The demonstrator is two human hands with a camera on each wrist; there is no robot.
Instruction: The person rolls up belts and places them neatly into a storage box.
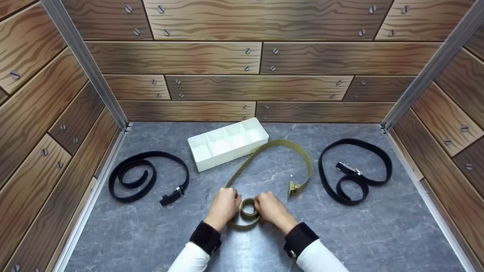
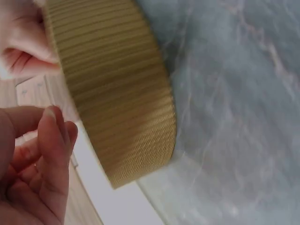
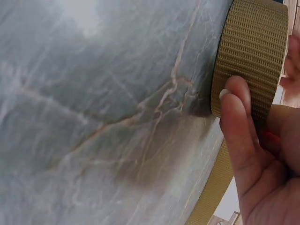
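Observation:
An olive webbing belt (image 1: 281, 142) lies in a wide loop, its near end wound into a small coil (image 1: 248, 216). At the coil's right side, my right hand (image 1: 271, 207) pinches the webbing, with bent fingertips against its outer face in the right wrist view. My left hand (image 1: 224, 207) is at the coil's left, over the strap. In the left wrist view its thumb and fingers are loosely bent beside the ribbed strap (image 2: 117, 93), with nothing between them. The belt's olive buckle (image 1: 293, 188) rests to the right of the hands.
A white divided tray (image 1: 215, 164) stands behind the hands, and the olive strap passes its right end. One black belt (image 1: 132, 197) with a buckle lies coiled at left, another black belt (image 1: 385, 160) at right. Wood-patterned walls (image 1: 211, 58) enclose the grey marbled surface (image 1: 151, 234).

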